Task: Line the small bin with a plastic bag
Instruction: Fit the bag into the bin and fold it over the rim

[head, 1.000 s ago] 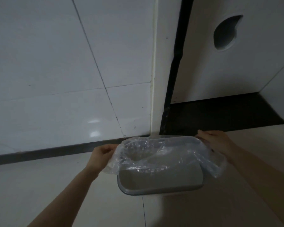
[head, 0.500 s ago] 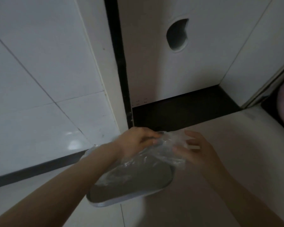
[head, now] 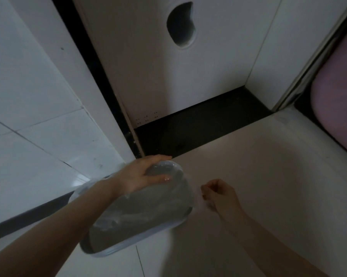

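A small grey bin (head: 128,234) stands on the pale floor, low in the middle of the head view. A clear plastic bag (head: 176,194) lies in it and drapes over its rim. My left hand (head: 142,174) lies over the far right corner of the rim, fingers spread on the plastic. My right hand (head: 218,194) is just right of the bin with its fingers curled; a thin fold of the bag reaches toward it, and I cannot tell whether the fingers pinch it.
White tiled wall (head: 28,96) on the left, with a dark skirting strip (head: 28,214) behind the bin. A white panel with a round cut-out (head: 181,25) stands ahead above a black sill (head: 198,126). A pink object (head: 336,108) sits at the right edge.
My left hand moved from the left rim across to the far right corner and now presses there. My right hand pulled back off the bin to the right. The view swung right.
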